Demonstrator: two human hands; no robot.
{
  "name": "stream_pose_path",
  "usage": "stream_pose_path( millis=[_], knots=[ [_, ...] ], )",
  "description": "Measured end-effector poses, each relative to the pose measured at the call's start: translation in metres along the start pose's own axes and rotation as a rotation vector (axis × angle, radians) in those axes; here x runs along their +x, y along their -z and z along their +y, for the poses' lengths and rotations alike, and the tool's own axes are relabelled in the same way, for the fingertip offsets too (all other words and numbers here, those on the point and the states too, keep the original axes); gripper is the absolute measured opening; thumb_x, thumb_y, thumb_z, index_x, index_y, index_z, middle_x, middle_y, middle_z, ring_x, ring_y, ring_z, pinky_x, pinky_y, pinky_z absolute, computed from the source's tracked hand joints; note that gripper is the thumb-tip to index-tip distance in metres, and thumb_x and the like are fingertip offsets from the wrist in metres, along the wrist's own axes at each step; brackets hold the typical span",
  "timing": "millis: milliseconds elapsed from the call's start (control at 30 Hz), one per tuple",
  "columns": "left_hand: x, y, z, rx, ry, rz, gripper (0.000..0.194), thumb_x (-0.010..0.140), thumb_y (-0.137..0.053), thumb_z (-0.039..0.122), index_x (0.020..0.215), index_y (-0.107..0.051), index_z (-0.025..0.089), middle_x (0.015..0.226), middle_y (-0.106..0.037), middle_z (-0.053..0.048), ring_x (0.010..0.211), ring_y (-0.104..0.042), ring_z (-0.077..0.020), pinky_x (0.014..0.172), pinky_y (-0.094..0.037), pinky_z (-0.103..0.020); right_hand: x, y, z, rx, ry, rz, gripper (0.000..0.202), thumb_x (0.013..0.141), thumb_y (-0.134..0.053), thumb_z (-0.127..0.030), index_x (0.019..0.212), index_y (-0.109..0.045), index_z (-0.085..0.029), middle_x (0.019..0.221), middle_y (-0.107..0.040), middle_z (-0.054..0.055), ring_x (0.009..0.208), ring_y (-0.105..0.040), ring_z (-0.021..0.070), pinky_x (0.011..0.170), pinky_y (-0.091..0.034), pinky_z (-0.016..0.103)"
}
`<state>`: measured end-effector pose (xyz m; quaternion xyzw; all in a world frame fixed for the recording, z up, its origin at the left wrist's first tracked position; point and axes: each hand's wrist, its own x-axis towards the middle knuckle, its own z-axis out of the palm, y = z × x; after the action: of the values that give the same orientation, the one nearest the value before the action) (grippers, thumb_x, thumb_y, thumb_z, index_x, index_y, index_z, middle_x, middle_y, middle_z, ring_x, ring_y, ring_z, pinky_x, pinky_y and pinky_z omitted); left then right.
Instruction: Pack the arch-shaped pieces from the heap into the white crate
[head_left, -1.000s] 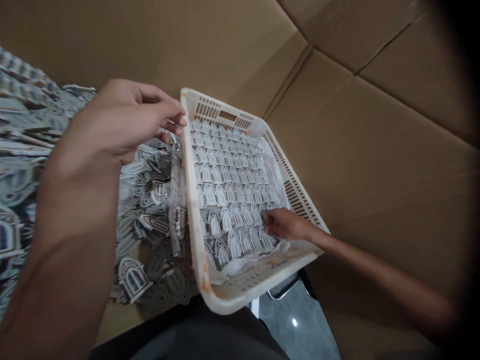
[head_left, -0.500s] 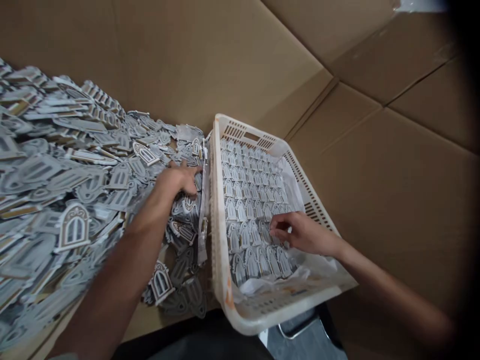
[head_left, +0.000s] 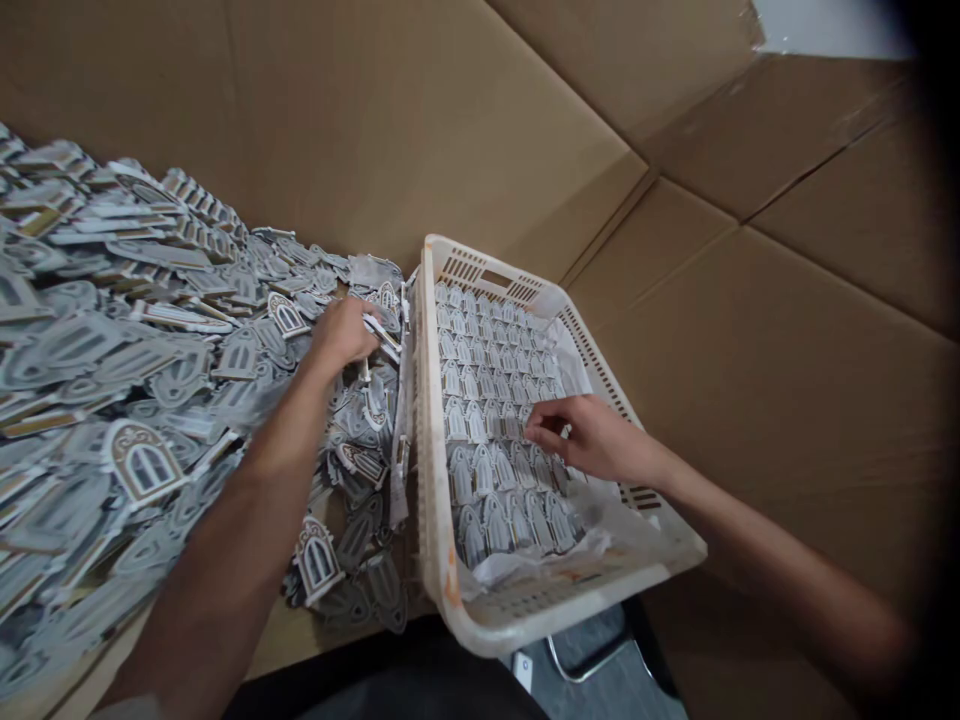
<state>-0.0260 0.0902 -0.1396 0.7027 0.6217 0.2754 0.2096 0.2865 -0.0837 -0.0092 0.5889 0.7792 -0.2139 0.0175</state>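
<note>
My left hand (head_left: 346, 332) is closed on a small white window-shaped piece (head_left: 384, 338) at the right side of a loose heap of similar pieces (head_left: 90, 345). A white plastic basket (head_left: 433, 440) stands right of the heap, with rows of upright arched pieces (head_left: 495, 465) inside. Over the right part of these rows is my right hand (head_left: 581, 435), thumb and index finger brought together; whether anything is between the fingertips cannot be made out.
Clear plastic sheeting (head_left: 600, 520) lines the basket's right and near sides. Brown cardboard walls (head_left: 360, 120) rise behind and to the right. Below the basket's near edge, a metal-framed object (head_left: 589, 655) shows.
My left hand has closed and lifted a piece from the heap, shifting slightly left and up. My right hand has moved slightly left and up over the rows. The view has shifted a little.
</note>
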Motion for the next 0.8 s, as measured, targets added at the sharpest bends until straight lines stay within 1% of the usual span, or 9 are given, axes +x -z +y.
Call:
stream_pose_path(
  millis=[100, 167, 233, 300, 367, 433, 567, 700, 800],
  knots=[
    [0.001, 0.022, 0.001, -0.111, -0.061, 0.096, 0.035, 0.067, -0.065, 0.025, 0.099, -0.078, 0.017, 0.089, -0.074, -0.003, 0.089, -0.065, -0.0233, 0.080, -0.048, -0.034, 0.017, 0.013, -0.020, -0.027, 0.078, 0.128, 0.025, 0.101, -0.061, -0.039, 0.088, -0.073, -0.021, 0.075, -0.069, 0.002, 0.067, -0.056, 0.0161, 0.066, -0.043, 0.033],
    [-0.004, 0.037, 0.007, -0.216, -0.131, 0.142, 0.027, 0.067, -0.064, 0.030, 0.090, -0.075, 0.020, 0.082, -0.070, 0.002, 0.082, -0.060, -0.0188, 0.075, -0.045, -0.032, 0.035, 0.020, -0.036, -0.003, 0.150, 0.214, 0.026, 0.102, -0.061, -0.040, 0.088, -0.072, -0.020, 0.080, -0.070, 0.003, 0.071, -0.058, 0.0170, 0.069, -0.044, 0.034],
    [-0.012, 0.050, 0.016, -0.335, -0.210, 0.183, 0.021, 0.069, -0.065, 0.034, 0.085, -0.071, 0.021, 0.083, -0.067, 0.004, 0.076, -0.055, -0.0146, 0.072, -0.043, -0.030, 0.057, 0.022, -0.054, 0.069, 0.237, 0.278, 0.026, 0.103, -0.060, -0.042, 0.092, -0.070, -0.020, 0.087, -0.071, 0.005, 0.077, -0.060, 0.0179, 0.072, -0.045, 0.034],
    [-0.020, 0.060, 0.026, -0.425, -0.248, 0.211, 0.021, 0.071, -0.065, 0.034, 0.087, -0.070, 0.021, 0.083, -0.065, 0.005, 0.072, -0.051, -0.0118, 0.070, -0.041, -0.029, 0.083, 0.021, -0.070, 0.146, 0.315, 0.311, 0.025, 0.102, -0.063, -0.044, 0.100, -0.068, -0.019, 0.094, -0.071, 0.005, 0.081, -0.061, 0.0182, 0.075, -0.047, 0.034],
    [-0.026, 0.066, 0.034, -0.501, -0.241, 0.218, 0.024, 0.071, -0.067, 0.034, 0.091, -0.070, 0.021, 0.077, -0.061, 0.005, 0.066, -0.049, -0.0105, 0.065, -0.038, -0.028, 0.110, 0.018, -0.085, 0.197, 0.346, 0.338, 0.031, 0.098, -0.071, -0.047, 0.108, -0.064, -0.019, 0.101, -0.070, 0.006, 0.084, -0.062, 0.0186, 0.077, -0.048, 0.033],
    [-0.029, 0.070, 0.039, -0.543, -0.219, 0.228, 0.025, 0.070, -0.069, 0.034, 0.091, -0.070, 0.020, 0.070, -0.057, 0.006, 0.061, -0.048, -0.0104, 0.060, -0.035, -0.027, 0.137, 0.016, -0.098, 0.241, 0.331, 0.359, 0.039, 0.095, -0.074, -0.051, 0.111, -0.061, -0.017, 0.102, -0.069, 0.007, 0.086, -0.062, 0.0191, 0.077, -0.048, 0.033],
    [-0.025, 0.073, 0.041, -0.564, -0.318, 0.286, 0.022, 0.068, -0.072, 0.033, 0.084, -0.068, 0.018, 0.071, -0.058, 0.004, 0.062, -0.046, -0.0110, 0.059, -0.034, -0.027, 0.178, 0.019, -0.112, 0.333, 0.323, 0.319, 0.045, 0.096, -0.070, -0.058, 0.108, -0.060, -0.016, 0.087, -0.065, 0.005, 0.081, -0.059, 0.0176, 0.071, -0.047, 0.030],
    [-0.020, 0.069, 0.039, -0.545, -0.350, 0.297, 0.021, 0.070, -0.073, 0.029, 0.087, -0.065, 0.019, 0.077, -0.060, 0.003, 0.065, -0.044, -0.0111, 0.061, -0.034, -0.028, 0.196, 0.028, -0.112, 0.274, 0.362, 0.328, 0.040, 0.090, -0.080, -0.049, 0.101, -0.060, -0.017, 0.077, -0.059, 0.000, 0.075, -0.053, 0.0154, 0.068, -0.043, 0.028],
    [-0.017, 0.064, 0.036, -0.583, -0.336, 0.245, 0.035, 0.069, -0.075, 0.025, 0.102, -0.063, 0.020, 0.089, -0.063, 0.002, 0.072, -0.051, -0.0124, 0.064, -0.040, -0.028, 0.197, 0.032, -0.109, 0.223, 0.346, 0.234, 0.031, 0.089, -0.080, -0.039, 0.089, -0.057, -0.018, 0.073, -0.054, -0.002, 0.072, -0.047, 0.0142, 0.067, -0.040, 0.028]
  ],
)
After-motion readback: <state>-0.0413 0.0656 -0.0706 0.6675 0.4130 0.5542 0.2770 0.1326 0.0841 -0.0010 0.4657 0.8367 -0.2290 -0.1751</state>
